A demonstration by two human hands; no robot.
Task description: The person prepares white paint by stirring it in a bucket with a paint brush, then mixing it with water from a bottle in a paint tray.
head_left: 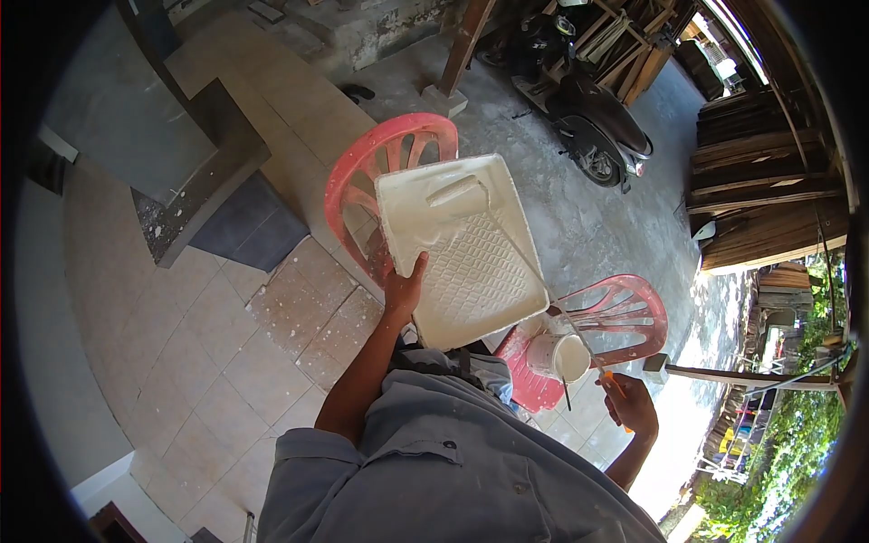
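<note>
My left hand (405, 288) grips the near-left edge of a cream paint tray (475, 271), its thumb on the rim and its other fingers hidden underneath. The tray is coated in whitish paint and has a diamond-ribbed slope. A paint-covered roller (460, 197) lies in its far end. The roller's thin rod runs across the tray to an orange handle (614, 387), which my right hand (631, 404) holds closed. Between the tray and my right hand, a white paint bucket (545, 356) stands on a red plastic chair (529, 387), with a dark thin stick (568, 395) at its rim.
Another red plastic chair (342, 195) is behind the tray. A dark-topped counter (204, 172) stands to the left, above paint-spattered floor tiles (303, 308). A motor scooter (588, 122) and a wooden post (466, 50) are farther off. Stacked planks (769, 181) line the right side.
</note>
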